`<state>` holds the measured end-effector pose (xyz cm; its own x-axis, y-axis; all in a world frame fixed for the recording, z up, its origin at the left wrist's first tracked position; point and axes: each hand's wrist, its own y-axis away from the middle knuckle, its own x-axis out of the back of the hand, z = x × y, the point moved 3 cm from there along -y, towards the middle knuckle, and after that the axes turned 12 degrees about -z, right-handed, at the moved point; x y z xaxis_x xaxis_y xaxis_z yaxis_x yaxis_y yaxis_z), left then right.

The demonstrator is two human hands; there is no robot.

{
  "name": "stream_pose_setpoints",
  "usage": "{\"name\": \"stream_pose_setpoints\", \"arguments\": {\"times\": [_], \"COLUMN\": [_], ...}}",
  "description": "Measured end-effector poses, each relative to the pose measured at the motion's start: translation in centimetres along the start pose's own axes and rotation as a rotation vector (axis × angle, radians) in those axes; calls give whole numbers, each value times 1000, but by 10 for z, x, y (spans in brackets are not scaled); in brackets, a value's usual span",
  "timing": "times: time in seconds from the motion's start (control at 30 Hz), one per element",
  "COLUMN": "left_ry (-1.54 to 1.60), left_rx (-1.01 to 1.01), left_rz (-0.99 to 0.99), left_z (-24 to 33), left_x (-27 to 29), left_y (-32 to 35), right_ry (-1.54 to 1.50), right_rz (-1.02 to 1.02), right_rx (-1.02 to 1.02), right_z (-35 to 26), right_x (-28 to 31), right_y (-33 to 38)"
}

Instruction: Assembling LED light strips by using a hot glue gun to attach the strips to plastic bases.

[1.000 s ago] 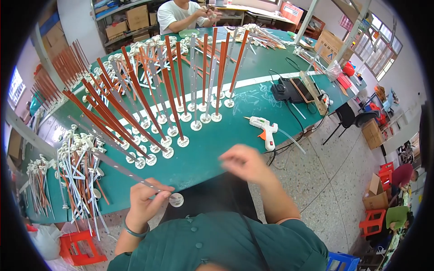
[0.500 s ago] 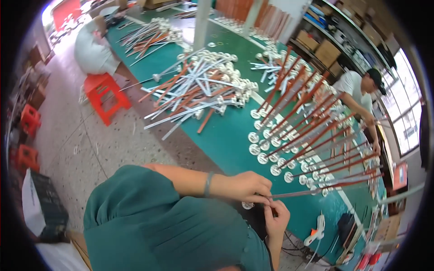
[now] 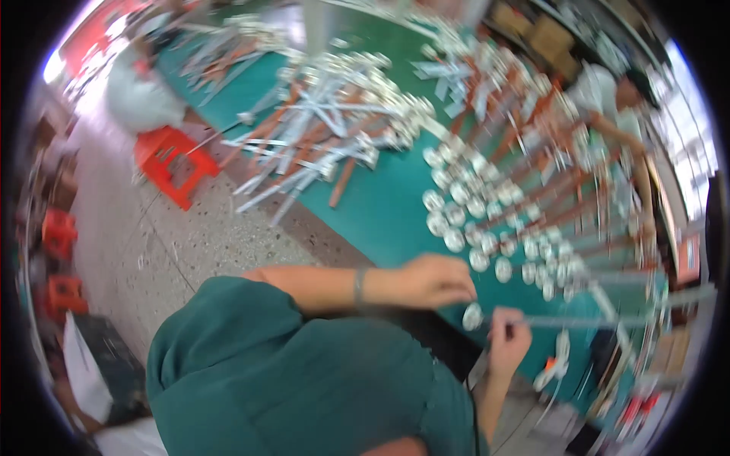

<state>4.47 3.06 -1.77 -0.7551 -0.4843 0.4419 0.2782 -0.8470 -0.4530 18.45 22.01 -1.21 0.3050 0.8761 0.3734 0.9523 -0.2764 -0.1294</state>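
Note:
My right hand [image 3: 509,343] is closed round the lower part of a pale, thin stick [image 3: 582,322]. Its white round base [image 3: 473,316] lies just left of my fingers, toward my left hand. Close above that base, my left hand [image 3: 441,281] hovers with its fingers bent; motion blur hides whether they pinch anything. Beyond both hands, several similar brown sticks stand on white round bases [image 3: 479,260] in rows on the green table [image 3: 380,228].
A heap of white and brown strips with white round ends [image 3: 327,114] covers the table's left part. A white glue gun [image 3: 559,361] lies at the right. A person [image 3: 608,106] works across the table; another person [image 3: 137,91] sits by a red stool [image 3: 179,167].
Both hands have moved right and drawn apart; earlier they met at a brown stick's lower end. The stick's white base now shows between them. The view has shifted and blurred.

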Motion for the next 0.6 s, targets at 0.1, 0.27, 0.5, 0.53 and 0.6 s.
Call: {"name": "stream_pose_setpoints", "arguments": {"times": [0.1,0.27,0.5,0.53,0.6], "left_ry": [-89,64,156,149,142], "left_rx": [164,281,269,244,216], "left_rz": [7,-74,-113,-84,-59], "left_z": [-28,-34,-37,-38,-35], "left_x": [-3,1,-7,-7,-9], "left_y": [9,0,4,4,3], "right_ry": [-23,-148,-337,-347,-347], "right_rz": [95,244,255,230,201], "right_rx": [-101,-174,-198,-194,-176], "right_z": [0,8,14,12,12], "right_x": [17,36,51,50,48], "right_y": [-9,-6,4,4,7]}}
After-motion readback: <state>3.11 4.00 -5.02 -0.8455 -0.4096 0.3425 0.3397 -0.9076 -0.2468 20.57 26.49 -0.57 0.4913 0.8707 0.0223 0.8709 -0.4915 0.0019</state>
